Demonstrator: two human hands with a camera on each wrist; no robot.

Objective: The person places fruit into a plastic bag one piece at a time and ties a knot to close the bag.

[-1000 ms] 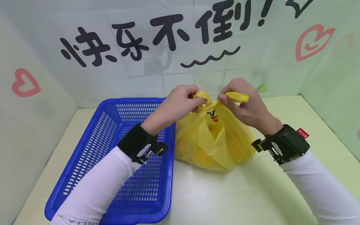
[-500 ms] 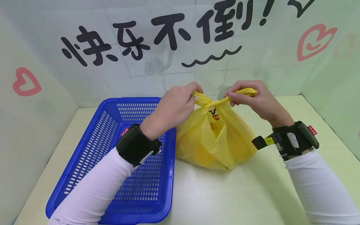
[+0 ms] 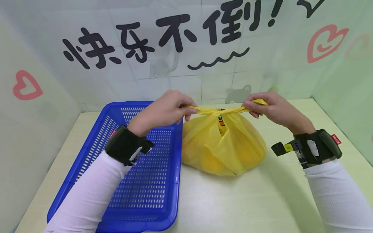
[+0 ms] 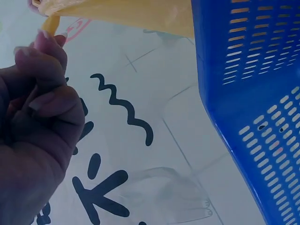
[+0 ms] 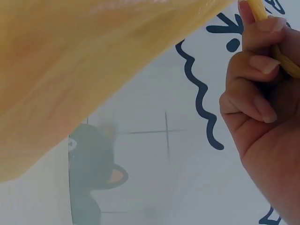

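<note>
A full yellow plastic bag (image 3: pixel 224 145) stands on the table, its top gathered where the two handles cross in a knot. My left hand (image 3: pixel 167 108) pinches one twisted handle between thumb and fingers, to the left of the knot. On the other side my right hand (image 3: pixel 275 108) grips the second handle, whose loop end shows above the thumb. Both handles are stretched almost level. Rounded orange-yellow shapes show faintly through the plastic. In the right wrist view the handle (image 5: pixel 286 63) runs through the curled fingers; the left wrist view has the left fingers (image 4: pixel 47 61) at the handle's tip.
A blue slotted plastic basket (image 3: pixel 173 194) stands left of the bag, close against it, under the left forearm. Behind the table (image 3: pixel 221 204) rises a wall (image 3: pixel 145 87) with black lettering. Side walls bound the table at left and right.
My hands have moved apart, left hand leftward and down, right hand rightward. The handles have been drawn out straight and the knot has pulled tighter and lower. The basket has stayed put.
</note>
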